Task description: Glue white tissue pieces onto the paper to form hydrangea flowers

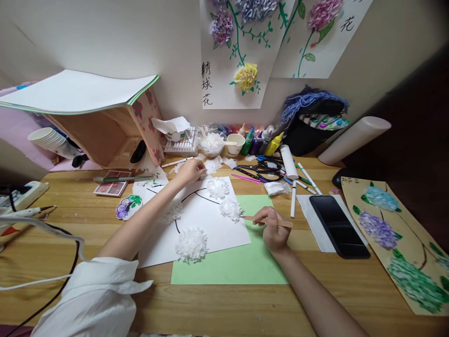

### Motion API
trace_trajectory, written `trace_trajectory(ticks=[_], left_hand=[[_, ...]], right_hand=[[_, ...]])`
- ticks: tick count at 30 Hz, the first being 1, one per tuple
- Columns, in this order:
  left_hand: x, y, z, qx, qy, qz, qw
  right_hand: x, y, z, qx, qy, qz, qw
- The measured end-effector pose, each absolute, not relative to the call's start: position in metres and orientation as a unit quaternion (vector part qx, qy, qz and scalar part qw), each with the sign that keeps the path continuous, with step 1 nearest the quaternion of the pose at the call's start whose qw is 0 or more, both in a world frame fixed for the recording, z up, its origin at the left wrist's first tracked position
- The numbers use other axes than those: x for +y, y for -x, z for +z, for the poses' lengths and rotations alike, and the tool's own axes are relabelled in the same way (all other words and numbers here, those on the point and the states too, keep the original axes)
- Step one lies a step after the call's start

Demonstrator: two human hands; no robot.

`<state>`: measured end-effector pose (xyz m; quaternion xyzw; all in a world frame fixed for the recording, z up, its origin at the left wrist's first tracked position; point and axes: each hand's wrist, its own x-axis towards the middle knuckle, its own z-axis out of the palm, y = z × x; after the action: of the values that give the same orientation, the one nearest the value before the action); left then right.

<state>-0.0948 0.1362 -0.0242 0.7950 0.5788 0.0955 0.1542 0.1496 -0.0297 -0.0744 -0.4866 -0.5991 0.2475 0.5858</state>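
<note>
A thin wooden craft stick (286, 223) is pinched in my right hand (275, 228), its dark tip touching a white paper-petal flower (230, 210). My left hand (192, 171) rests at the top edge of the white sheet (213, 229), fingers bent together; whatever they hold is hidden. More fluffy white flowers lie on the sheet: one near my left fingers (217, 187), one at the front (191, 244), and one (172, 211) partly behind my left forearm. Black branch lines (206, 198) run between them. Green paper (228, 271) lies underneath.
A paint-smeared palette (128, 207) sits left of the sheet. Scissors (268, 169), pens and paint bottles (261, 142) crowd the back, beside a paper cup (235, 144) and a bowl of white scraps (212, 144). A phone (338, 224) and a finished flower picture (396, 243) lie right.
</note>
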Motion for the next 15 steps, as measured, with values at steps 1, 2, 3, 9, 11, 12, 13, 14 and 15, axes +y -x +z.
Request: trace_trajectory(ticks=[1, 2, 3, 9, 11, 12, 13, 14, 15], left_hand=[[0.136, 0.094, -0.026, 0.574, -0.797, 0.096, 0.162], [0.136, 0.093, -0.028, 0.570, -0.798, 0.095, 0.170], [0.135, 0.092, -0.030, 0.568, -0.798, 0.094, 0.178], [0.135, 0.092, -0.033, 0.572, -0.790, 0.101, 0.195], [0.135, 0.093, -0.028, 0.577, -0.783, 0.112, 0.201], [0.135, 0.094, -0.025, 0.580, -0.779, 0.121, 0.206], [0.134, 0.095, -0.020, 0.580, -0.775, 0.133, 0.212], [0.131, 0.095, -0.016, 0.577, -0.773, 0.149, 0.219], [0.128, 0.095, -0.010, 0.571, -0.772, 0.165, 0.227]], right_hand=[[-0.030, -0.150, -0.074, -0.599, 0.488, 0.248, 0.584], [-0.030, -0.150, -0.075, -0.599, 0.488, 0.249, 0.584], [-0.030, -0.150, -0.075, -0.598, 0.488, 0.250, 0.585], [-0.029, -0.150, -0.074, -0.597, 0.479, 0.254, 0.592], [-0.029, -0.150, -0.073, -0.597, 0.477, 0.255, 0.592], [-0.029, -0.150, -0.073, -0.598, 0.477, 0.255, 0.592], [-0.029, -0.150, -0.073, -0.597, 0.478, 0.253, 0.593], [-0.029, -0.149, -0.073, -0.596, 0.479, 0.251, 0.594], [-0.029, -0.149, -0.073, -0.594, 0.480, 0.249, 0.595]])
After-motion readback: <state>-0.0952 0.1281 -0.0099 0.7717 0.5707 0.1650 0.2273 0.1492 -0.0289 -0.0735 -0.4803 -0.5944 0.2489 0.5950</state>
